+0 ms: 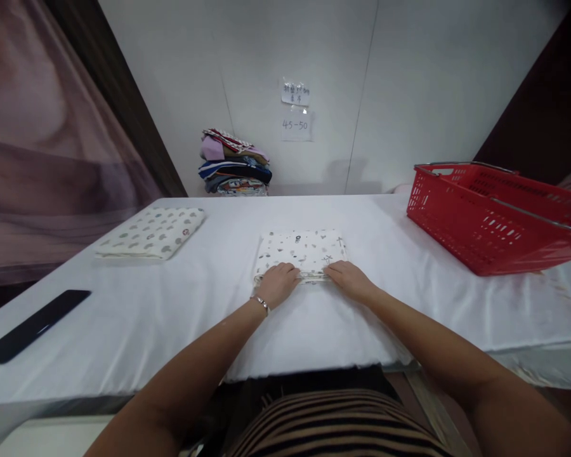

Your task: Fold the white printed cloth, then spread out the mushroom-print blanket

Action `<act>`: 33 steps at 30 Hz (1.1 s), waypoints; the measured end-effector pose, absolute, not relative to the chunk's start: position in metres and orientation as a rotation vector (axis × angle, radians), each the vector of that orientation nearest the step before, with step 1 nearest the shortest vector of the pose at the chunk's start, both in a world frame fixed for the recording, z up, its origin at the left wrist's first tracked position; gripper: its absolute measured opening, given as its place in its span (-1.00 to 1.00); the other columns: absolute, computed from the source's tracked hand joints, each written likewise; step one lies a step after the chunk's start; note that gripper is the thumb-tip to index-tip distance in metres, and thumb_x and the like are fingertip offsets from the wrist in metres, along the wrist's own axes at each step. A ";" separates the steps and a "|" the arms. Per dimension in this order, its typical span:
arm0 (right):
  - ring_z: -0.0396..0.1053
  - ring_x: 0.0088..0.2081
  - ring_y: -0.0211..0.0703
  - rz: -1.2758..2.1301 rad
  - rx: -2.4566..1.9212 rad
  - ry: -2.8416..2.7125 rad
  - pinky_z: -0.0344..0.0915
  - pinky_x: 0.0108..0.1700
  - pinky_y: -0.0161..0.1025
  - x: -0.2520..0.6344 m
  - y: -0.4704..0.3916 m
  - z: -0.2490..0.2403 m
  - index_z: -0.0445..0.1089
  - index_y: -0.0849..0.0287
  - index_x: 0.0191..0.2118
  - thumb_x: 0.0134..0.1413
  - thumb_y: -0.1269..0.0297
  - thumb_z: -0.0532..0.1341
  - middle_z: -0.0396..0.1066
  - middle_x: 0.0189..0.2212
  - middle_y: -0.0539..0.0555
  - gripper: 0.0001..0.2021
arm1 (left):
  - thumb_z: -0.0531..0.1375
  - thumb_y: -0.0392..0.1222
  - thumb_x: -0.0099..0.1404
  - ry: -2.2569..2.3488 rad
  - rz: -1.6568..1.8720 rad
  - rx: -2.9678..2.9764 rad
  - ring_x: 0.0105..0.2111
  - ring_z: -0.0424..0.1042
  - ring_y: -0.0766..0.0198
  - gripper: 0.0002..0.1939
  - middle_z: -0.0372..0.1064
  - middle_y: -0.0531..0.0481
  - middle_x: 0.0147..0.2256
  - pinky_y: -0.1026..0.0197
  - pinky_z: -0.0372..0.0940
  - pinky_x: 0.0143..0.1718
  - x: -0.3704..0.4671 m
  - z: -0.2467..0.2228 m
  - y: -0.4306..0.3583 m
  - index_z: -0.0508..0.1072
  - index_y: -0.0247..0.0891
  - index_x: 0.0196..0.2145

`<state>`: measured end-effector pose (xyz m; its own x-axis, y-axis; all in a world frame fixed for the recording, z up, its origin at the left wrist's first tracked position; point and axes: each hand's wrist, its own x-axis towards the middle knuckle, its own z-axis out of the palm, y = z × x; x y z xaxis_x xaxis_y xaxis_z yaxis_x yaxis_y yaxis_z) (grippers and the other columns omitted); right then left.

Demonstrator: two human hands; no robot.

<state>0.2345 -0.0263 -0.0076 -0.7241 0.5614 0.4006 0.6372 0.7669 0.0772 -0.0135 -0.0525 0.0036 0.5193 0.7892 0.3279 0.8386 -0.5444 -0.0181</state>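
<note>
A folded white cloth with small grey prints (297, 249) lies flat at the middle of the white-covered table. My left hand (278, 283) is at its near left edge, fingers closed on the folded layers. At the near right edge, my right hand (351, 280) grips the same cloth, thumb toward the other hand. A silver bracelet is on my left wrist. Further left on the table lies another folded cloth (155, 232) with grey mushroom-like shapes, touched by neither hand.
A red plastic basket (480, 222) with metal handles stands at the right. A long black flat object (35, 325) lies at the left front. Behind the table's far edge is a stack of folded fabrics (235, 163). Paper signs (296, 125) hang on the wall.
</note>
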 end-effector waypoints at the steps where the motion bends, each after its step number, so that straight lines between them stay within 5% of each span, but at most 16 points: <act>1: 0.29 -0.19 -0.10 -0.316 -0.912 -2.592 0.22 -0.17 -0.18 0.235 -0.026 -0.008 0.35 0.24 -0.04 0.17 0.45 0.00 0.39 -0.16 0.17 -0.71 | 0.03 -0.18 0.30 -1.403 -0.419 -2.577 -0.26 0.31 0.22 -0.83 0.35 -0.05 -0.28 0.17 0.21 -0.29 -0.013 0.004 -0.052 0.38 -0.24 -0.24; 24: 0.26 -0.13 -0.09 -0.245 -0.895 -2.579 0.20 -0.14 -0.15 0.248 -0.026 -0.015 0.28 0.11 0.01 0.23 0.38 -0.03 0.36 -0.11 0.12 -0.71 | 0.00 -0.18 0.32 -1.410 -0.422 -2.586 -0.23 0.31 0.23 -0.80 0.37 -0.02 -0.26 0.19 0.20 -0.26 -0.013 0.002 -0.054 0.39 -0.22 -0.21; 33: 0.28 -0.17 -0.07 -0.265 -0.891 -2.567 0.19 -0.18 -0.17 0.246 -0.026 -0.014 0.34 0.22 -0.07 0.20 0.41 -0.01 0.38 -0.15 0.16 -0.74 | 0.02 -0.17 0.31 -1.374 -0.363 -2.588 -0.23 0.29 0.22 -0.80 0.34 -0.04 -0.24 0.17 0.20 -0.25 -0.012 0.003 -0.054 0.34 -0.23 -0.16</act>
<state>0.2463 -0.0256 -0.0138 -0.7123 0.5493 0.4370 0.6270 0.7777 0.0445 -0.0125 -0.0540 0.0034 0.5404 0.7856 0.3013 0.8319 -0.5526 -0.0514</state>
